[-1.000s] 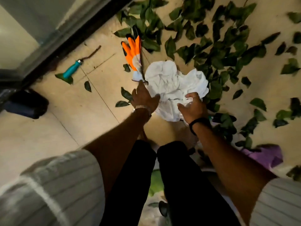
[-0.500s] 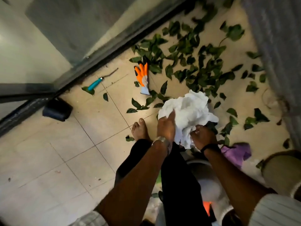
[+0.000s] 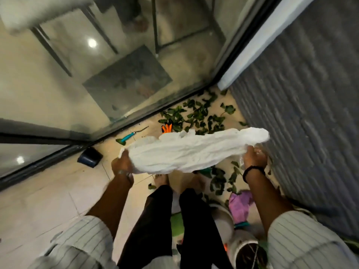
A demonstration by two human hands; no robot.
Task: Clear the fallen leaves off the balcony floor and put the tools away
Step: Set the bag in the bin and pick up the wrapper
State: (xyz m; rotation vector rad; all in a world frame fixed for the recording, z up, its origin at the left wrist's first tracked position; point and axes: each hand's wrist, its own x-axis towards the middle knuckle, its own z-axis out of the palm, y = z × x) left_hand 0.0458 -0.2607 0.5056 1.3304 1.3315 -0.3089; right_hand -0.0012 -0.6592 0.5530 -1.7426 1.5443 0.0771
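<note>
A crumpled white plastic bag (image 3: pixel 190 150) is stretched out sideways in the air between my hands. My left hand (image 3: pixel 123 164) grips its left end and my right hand (image 3: pixel 254 157) grips its right end. Below and beyond it, green leaves (image 3: pixel 202 115) lie scattered over the tiled balcony floor (image 3: pixel 58 193), with more leaves (image 3: pixel 221 181) near my bare feet. An orange work glove (image 3: pixel 167 128) lies among the leaves, partly hidden by the bag. A teal-handled hand tool (image 3: pixel 128 136) lies by the door track.
A glass sliding door (image 3: pixel 97 74) runs along the left. A grey textured wall (image 3: pixel 310 113) closes the right side. A dark blue object (image 3: pixel 89 157) sits by the door track. A purple cloth (image 3: pixel 240 205) and white pots (image 3: pixel 244 247) stand near my right leg.
I have stood up, so the floor is farther away. The bag was bunched low over the leaves; both hands have lifted it and pulled it out wide.
</note>
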